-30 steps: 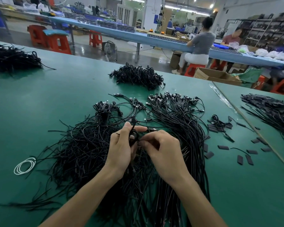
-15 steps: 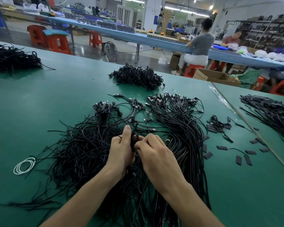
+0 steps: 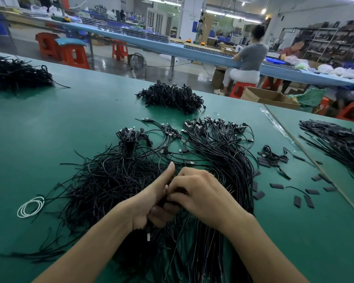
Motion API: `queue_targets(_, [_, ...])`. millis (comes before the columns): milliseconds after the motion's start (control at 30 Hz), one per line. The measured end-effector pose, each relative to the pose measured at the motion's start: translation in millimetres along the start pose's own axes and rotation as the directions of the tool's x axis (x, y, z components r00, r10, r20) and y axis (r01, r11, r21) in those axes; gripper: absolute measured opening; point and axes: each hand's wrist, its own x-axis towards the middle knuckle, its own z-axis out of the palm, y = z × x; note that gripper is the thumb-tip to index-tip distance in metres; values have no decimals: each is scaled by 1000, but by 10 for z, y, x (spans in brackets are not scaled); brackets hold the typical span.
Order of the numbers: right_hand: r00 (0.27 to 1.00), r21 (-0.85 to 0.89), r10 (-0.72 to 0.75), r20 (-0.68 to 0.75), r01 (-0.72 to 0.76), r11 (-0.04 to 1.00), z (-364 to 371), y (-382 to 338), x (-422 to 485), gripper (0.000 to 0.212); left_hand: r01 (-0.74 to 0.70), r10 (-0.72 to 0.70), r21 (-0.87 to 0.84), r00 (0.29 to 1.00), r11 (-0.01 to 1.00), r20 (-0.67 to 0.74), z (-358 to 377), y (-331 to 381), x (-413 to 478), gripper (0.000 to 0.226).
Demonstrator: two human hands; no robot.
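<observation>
From here the left hand (image 3: 149, 203) and right hand (image 3: 202, 193) have fingers clenched round one black cable (image 3: 148, 234) just above the loose heap (image 3: 114, 180) on the desk (image 3: 49, 129), seemingly coiling it, with a small tied pile (image 3: 172, 97) done and far more waiting.

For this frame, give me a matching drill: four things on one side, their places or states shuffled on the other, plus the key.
Things
1. white wire coil
2. flat black sleeve pieces
3. cardboard box
4. left hand

Places or states
A. beyond the green table's far edge
B. grips a black cable, thumb raised
C. alone on the table, left of the loose cable pile
D. scattered on the table, right of the right hand

Pairs: 1-C, 2-D, 3-A, 4-B
</observation>
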Motion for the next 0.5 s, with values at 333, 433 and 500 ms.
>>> queue_targets(333, [975, 71, 200, 94, -207, 976, -41, -49, 7, 21, -134, -6, 456, 956, 880, 293, 23, 49, -171, 20])
queue_targets(433, [969, -40, 222, 107, -219, 975, -29, -85, 3, 17, -119, -14, 499, 967, 858, 255, 49, 40, -147, 30])
queue_targets(500, [967, -83, 226, 114, -218, 973, -21, -109, -3, 16, -88, -26, 518, 978, 851, 208, 62, 36, -128, 36])
